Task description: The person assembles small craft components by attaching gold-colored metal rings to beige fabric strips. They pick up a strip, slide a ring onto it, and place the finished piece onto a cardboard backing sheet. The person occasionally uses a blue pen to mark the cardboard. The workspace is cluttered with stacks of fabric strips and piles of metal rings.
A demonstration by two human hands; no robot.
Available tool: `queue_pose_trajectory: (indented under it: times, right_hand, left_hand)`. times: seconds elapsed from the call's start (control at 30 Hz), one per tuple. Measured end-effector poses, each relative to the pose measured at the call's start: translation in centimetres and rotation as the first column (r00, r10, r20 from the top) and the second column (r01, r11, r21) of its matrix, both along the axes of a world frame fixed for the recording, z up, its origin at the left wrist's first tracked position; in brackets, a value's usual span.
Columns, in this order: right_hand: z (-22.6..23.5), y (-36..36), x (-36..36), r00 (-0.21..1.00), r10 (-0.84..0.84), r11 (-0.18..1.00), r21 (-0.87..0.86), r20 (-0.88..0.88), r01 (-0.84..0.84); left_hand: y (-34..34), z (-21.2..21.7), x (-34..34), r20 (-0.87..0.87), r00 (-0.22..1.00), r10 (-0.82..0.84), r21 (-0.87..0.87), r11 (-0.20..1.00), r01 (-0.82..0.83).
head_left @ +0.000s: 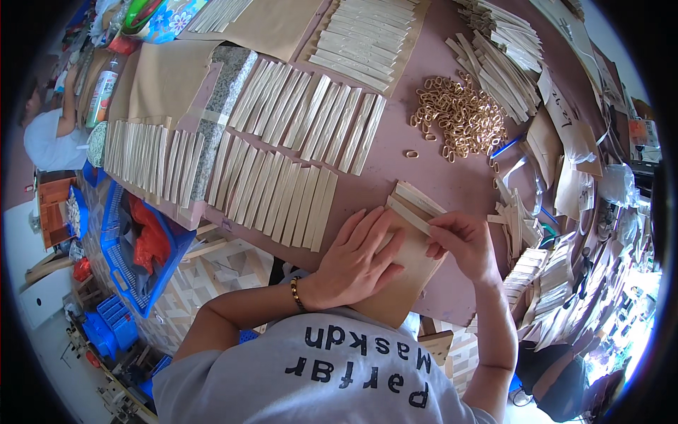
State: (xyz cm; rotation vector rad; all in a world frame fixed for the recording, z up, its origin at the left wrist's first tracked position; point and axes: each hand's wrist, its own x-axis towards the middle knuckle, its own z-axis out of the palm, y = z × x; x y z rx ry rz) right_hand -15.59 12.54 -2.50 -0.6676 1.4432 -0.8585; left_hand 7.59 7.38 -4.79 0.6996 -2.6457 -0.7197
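Observation:
My left hand (357,261) lies flat with its fingers stretched out on a tan sheet (406,283) at the table's near edge. The thumb and fingers of my right hand (466,244) pinch the right end of a pale, narrow strip (407,214). This strip lies slantwise across the sheet, its far end close to my left fingertips. Just beyond it, more pale strip pieces (418,198) rest on the sheet's top end. Left of my hands, similar strips (286,201) are laid side by side in rows.
A heap of gold oval rings (459,116) lies beyond my right hand, with loose strips (505,71) behind it. A speckled stone slab (224,106) stands between strip rows. A blue basket (131,279) holds a red bag. Another person (53,138) is at the far left.

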Motion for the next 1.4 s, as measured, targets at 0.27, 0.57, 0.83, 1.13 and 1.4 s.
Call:
queue_pose_trajectory:
  times: [0.27, 0.57, 0.83, 1.13, 1.4]
  right_hand:
    - [0.2, -0.5, 0.0, 0.998, -0.050, 0.998, 0.044, 0.022, 0.049]
    - [0.2, -0.2, -0.1, 0.996, -0.084, 0.996, 0.023, 0.042, 0.083]
    - [1.4, 0.9, 0.6, 0.962, -0.106, 0.993, 0.020, -0.252, 0.115]
    - [0.3, 1.4, 0.6, 0.856, -0.044, 0.999, -0.029, -0.516, 0.034]
    - [0.7, 1.1, 1.1, 0.678, -0.021, 0.991, -0.103, -0.735, -0.082]
  left_hand:
    - [0.3, -0.5, 0.1, 0.001, 1.000, 0.005, -0.013, 1.000, -0.005]
    - [0.2, -0.2, -0.2, 0.047, 0.999, -0.005, 0.016, 1.000, 0.004]
    - [0.1, 0.2, -0.4, 0.072, 0.997, 0.001, 0.000, 1.000, -0.001]
    - [0.0, 0.4, -0.6, 0.078, 0.997, -0.008, 0.032, 0.999, 0.006]
    - [-0.1, 0.4, -0.7, 0.093, 0.995, -0.034, 0.002, 0.999, 0.034]
